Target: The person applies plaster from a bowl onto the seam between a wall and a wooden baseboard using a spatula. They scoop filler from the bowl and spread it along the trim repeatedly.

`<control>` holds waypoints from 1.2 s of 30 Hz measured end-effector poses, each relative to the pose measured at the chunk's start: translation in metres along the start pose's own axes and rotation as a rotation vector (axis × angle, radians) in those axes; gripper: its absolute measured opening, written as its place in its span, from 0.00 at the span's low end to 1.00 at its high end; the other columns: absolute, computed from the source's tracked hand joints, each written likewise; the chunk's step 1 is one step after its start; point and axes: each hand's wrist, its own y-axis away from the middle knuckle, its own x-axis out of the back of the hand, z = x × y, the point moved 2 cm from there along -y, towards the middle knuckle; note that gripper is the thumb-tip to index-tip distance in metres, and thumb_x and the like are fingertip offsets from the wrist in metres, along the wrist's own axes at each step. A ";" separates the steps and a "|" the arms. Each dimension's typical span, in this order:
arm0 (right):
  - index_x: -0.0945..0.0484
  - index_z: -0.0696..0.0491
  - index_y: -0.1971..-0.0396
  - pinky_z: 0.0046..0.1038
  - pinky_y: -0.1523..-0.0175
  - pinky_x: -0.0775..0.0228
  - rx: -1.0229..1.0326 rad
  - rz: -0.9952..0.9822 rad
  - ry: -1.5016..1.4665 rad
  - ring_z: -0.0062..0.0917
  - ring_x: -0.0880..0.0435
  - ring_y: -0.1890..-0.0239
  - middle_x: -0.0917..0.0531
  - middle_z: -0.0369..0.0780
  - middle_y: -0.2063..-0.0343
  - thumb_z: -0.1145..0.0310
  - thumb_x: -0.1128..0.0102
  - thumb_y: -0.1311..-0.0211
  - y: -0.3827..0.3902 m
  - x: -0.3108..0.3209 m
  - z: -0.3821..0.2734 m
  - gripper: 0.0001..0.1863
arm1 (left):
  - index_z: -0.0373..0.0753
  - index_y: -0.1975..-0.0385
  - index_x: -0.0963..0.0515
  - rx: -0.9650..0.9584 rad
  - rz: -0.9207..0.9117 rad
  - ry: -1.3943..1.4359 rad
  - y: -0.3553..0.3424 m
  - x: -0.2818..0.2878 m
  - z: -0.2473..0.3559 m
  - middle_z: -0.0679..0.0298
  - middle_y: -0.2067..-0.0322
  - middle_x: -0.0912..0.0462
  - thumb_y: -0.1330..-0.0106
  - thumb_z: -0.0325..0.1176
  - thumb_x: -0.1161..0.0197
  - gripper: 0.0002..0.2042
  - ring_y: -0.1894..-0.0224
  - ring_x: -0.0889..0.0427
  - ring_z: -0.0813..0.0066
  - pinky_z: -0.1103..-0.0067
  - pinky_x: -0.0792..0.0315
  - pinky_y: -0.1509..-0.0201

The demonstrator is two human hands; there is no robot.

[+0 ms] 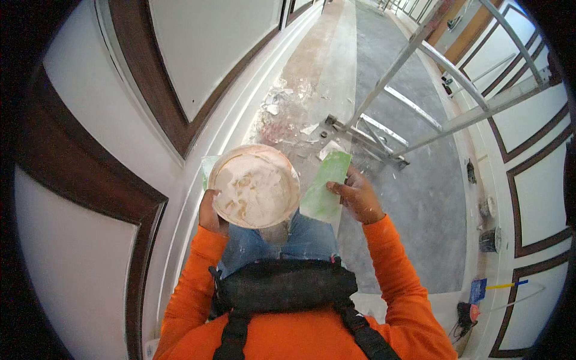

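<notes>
My left hand (pixel 210 211) grips the side of a round tub (pixel 292 169), with the fingers partly hidden beneath it. Pale, creamy putty (pixel 255 189), lumpy on top, lies inside the tub. Behind the tub's left edge peeks a thin pale-green flat piece (pixel 207 168); whether my left hand holds it too, I cannot tell. In my right hand (pixel 360 197) is a flat, rectangular green spreader (pixel 326 191), smeared with white and pinched between thumb and fingers. It is held just right of the tub, apart from the putty.
A metal stepladder (pixel 414 102) stands ahead to the right. White debris (pixel 273 108) litters the floor along the panelled wall (pixel 198 54) on my left. By the right wall are a dark bucket (pixel 489 240) and a blue-headed tool with a yellow handle (pixel 478 291).
</notes>
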 end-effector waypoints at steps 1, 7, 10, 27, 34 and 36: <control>0.36 0.56 0.48 0.28 0.53 0.27 -0.003 0.016 0.000 0.24 0.22 0.59 0.24 0.39 0.59 0.72 0.41 0.47 0.002 -0.002 -0.001 0.25 | 0.31 0.47 0.36 -0.002 -0.002 0.010 0.003 -0.003 -0.001 0.55 0.52 0.28 0.45 0.36 0.51 0.25 0.51 0.27 0.61 0.70 0.32 0.46; 0.35 0.58 0.51 0.28 0.54 0.27 -0.097 0.080 -0.115 0.27 0.21 0.60 0.24 0.40 0.61 0.72 0.44 0.46 0.003 0.005 -0.003 0.21 | 0.31 0.49 0.35 0.064 0.011 0.046 0.021 -0.035 0.007 0.54 0.54 0.27 0.44 0.35 0.51 0.23 0.53 0.26 0.62 0.71 0.31 0.47; 0.36 0.58 0.50 0.29 0.52 0.28 -0.038 0.095 -0.159 0.28 0.22 0.58 0.24 0.40 0.62 0.72 0.46 0.45 -0.001 0.004 -0.004 0.21 | 0.30 0.50 0.34 0.085 0.020 0.057 0.013 -0.035 0.008 0.54 0.55 0.26 0.44 0.35 0.51 0.22 0.53 0.25 0.62 0.72 0.30 0.48; 0.30 0.56 0.54 0.25 0.60 0.28 -0.103 -0.023 -0.469 0.25 0.22 0.67 0.23 0.39 0.66 0.60 0.51 0.42 -0.079 0.024 0.065 0.20 | 0.32 0.50 0.35 -0.069 0.351 -0.032 0.039 0.004 0.001 0.54 0.57 0.26 0.46 0.35 0.51 0.23 0.56 0.24 0.62 0.70 0.27 0.52; 0.27 0.59 0.57 0.23 0.58 0.33 0.055 -0.068 0.626 0.20 0.24 0.65 0.20 0.38 0.67 0.64 0.46 0.41 -0.123 0.068 0.083 0.16 | 0.33 0.47 0.37 -0.120 0.437 -0.028 0.035 -0.002 -0.005 0.53 0.53 0.28 0.47 0.36 0.52 0.25 0.52 0.26 0.60 0.68 0.29 0.49; 0.27 0.59 0.57 0.24 0.58 0.32 0.033 -0.086 0.547 0.21 0.24 0.66 0.20 0.38 0.68 0.64 0.46 0.41 -0.128 0.081 0.097 0.17 | 0.33 0.47 0.37 -0.169 0.448 -0.054 0.031 -0.012 -0.012 0.53 0.53 0.28 0.47 0.36 0.52 0.26 0.51 0.27 0.59 0.68 0.29 0.48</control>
